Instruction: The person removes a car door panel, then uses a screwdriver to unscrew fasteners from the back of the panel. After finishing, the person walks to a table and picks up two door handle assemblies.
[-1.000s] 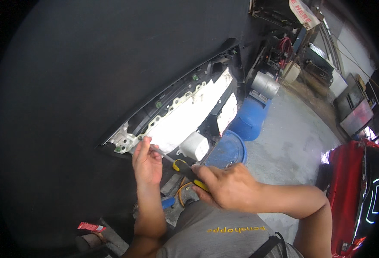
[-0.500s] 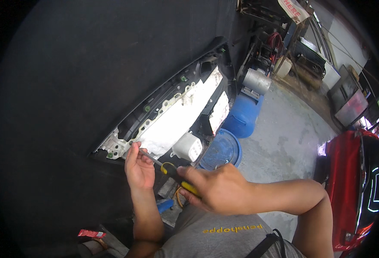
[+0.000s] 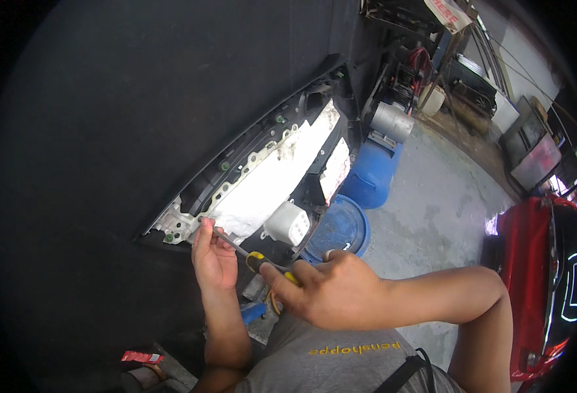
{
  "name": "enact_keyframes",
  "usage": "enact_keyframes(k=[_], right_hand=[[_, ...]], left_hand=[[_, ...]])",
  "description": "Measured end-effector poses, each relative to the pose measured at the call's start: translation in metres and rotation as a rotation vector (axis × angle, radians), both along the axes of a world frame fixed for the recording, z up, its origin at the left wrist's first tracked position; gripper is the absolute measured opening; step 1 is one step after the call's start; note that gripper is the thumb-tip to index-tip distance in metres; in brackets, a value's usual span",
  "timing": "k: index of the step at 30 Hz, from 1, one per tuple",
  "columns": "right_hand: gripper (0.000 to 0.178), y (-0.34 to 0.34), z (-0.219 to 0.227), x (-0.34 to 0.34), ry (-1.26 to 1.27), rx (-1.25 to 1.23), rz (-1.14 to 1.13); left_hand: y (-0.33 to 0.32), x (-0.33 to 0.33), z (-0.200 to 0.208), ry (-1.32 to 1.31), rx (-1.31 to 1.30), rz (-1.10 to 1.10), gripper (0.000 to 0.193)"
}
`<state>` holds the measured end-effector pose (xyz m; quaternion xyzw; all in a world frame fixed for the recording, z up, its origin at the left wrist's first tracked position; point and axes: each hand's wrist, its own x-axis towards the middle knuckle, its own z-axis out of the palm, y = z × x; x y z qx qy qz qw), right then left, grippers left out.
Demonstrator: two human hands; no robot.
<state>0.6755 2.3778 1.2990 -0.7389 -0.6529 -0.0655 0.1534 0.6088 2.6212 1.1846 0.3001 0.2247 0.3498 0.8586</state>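
The screwdriver [image 3: 257, 261], with a black-and-yellow handle and a slim metal shaft [image 3: 232, 243], lay slantwise between the person's two hands, the shaft running up and left from the handle. The right hand [image 3: 337, 291] was closed around the handle, covering its rear part, so that the handle's front end and the shaft stood out beyond the thumb. At the far end of the shaft was the left hand [image 3: 215, 259], palm partly turned up, its fingers bent beside the metal; whether they pinched the shaft or only steadied it could not be told, and the tip was hidden there. The left fingertips were at the lower left end of a long black panel [image 3: 305, 188], next to a pale strip with holes [image 3: 252, 159] along its upper side. On the panel lay a bright white sheet [image 3: 269, 177], with a white box-shaped part [image 3: 288, 224] below it and green clips [image 3: 224, 166] along the dark edge. Beyond the panel, to the right, stood a round blue lid [image 3: 341, 226] and a blue tank [image 3: 371, 178] on the grey floor [image 3: 439, 190]; farther right was a glossy red car part [image 3: 527, 281].
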Motion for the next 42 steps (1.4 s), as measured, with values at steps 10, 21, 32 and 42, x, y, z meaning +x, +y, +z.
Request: enact_keyframes(k=[10, 21, 32, 42], right_hand=[[0.046, -0.003, -0.004, 0.010, -0.181, 0.160, 0.015], [0.051, -0.004, -0.013, 0.006, 0.098, 0.048, 0.016], [0.060, -0.020, -0.042, -0.007, 0.007, 0.216, -0.171], [0.061, -0.113, -0.102, -0.002, 0.734, 0.672, -0.439]], left_hand=[[0.004, -0.001, 0.002, -0.006, -0.018, 0.000, 0.012], [0.005, 0.001, -0.009, -0.021, -0.016, -0.017, 0.012], [0.001, 0.007, 0.010, 0.071, -0.012, -0.013, 0.020], [0.005, 0.008, 0.005, 0.132, 0.081, 0.064, 0.023]])
